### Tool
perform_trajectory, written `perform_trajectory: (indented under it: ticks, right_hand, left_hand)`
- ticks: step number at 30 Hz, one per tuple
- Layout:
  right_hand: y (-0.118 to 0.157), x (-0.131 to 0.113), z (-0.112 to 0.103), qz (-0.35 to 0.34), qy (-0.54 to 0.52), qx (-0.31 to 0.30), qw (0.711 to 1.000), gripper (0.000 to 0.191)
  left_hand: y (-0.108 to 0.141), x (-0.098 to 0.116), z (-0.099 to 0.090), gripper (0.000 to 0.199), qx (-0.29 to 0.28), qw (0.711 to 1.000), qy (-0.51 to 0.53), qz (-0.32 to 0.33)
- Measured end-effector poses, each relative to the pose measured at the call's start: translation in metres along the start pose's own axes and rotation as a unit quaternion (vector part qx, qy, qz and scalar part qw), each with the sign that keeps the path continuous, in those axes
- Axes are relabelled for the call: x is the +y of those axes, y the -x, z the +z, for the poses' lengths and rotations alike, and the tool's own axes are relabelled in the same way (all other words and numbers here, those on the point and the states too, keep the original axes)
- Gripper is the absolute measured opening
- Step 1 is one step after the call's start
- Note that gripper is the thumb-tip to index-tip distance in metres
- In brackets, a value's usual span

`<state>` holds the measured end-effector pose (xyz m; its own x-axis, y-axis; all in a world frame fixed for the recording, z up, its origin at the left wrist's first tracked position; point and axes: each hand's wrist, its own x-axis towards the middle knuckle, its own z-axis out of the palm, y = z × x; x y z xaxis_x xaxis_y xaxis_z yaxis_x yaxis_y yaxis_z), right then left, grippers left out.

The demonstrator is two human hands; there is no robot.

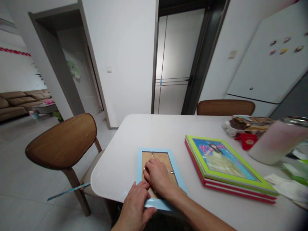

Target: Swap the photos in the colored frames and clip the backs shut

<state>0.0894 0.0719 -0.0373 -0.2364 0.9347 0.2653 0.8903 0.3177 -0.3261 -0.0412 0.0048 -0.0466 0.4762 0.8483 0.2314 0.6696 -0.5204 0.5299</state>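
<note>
A light blue picture frame (177,173) lies face down at the table's near edge, its brown backing board (161,157) showing. Small metal clips sit on the board: one at the top (153,155) and one at the right side (171,172). My left hand (136,205) grips the frame's near left corner, with the thumb over the near edge. Bent fingers of my right hand (157,176) press together on the board near its left side. Whatever is under those fingertips is hidden, and my right forearm covers the frame's near right part.
Right of the frame is a stack of picture frames (223,157), lime green over red. Beyond it stand a pinkish-white tumbler (276,141), a red packet (249,141), and crumpled tissue (281,186). Wooden chairs are at the left (62,144) and far side (226,107) of the white table (163,128).
</note>
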Motion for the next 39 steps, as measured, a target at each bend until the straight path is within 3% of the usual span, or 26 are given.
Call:
perform_trajectory:
  ticks: [4,8,12,29,35,39]
  right_hand:
    - [0.005,0.023,-0.014,-0.027,-0.025,-0.001,0.999,0.019]
    - [0.018,0.059,-0.033,-0.010,-0.010,-0.025,1.000,0.022]
    - [0.024,0.075,-0.035,0.004,0.019,-0.026,0.999,0.024]
    - [-0.040,0.058,0.008,0.055,0.049,0.027,0.997,0.026]
    - [-0.016,0.051,-0.015,0.029,0.027,0.021,0.999,0.033]
    - [0.019,0.047,-0.031,0.048,0.002,-0.061,0.997,0.039]
  left_hand:
    - [-0.001,0.003,-0.004,0.020,-0.020,1.000,-0.005,-0.020]
    - [-0.004,0.006,-0.008,0.019,-0.039,0.999,-0.007,-0.023]
    - [-0.007,0.010,-0.012,0.018,-0.064,0.997,-0.020,-0.035]
    - [-0.014,0.009,-0.009,0.018,-0.079,0.996,-0.002,-0.032]
    - [-0.014,0.010,-0.006,0.022,-0.070,0.996,0.007,-0.049]
    - [-0.014,0.010,-0.004,0.021,-0.063,0.996,0.030,-0.060]
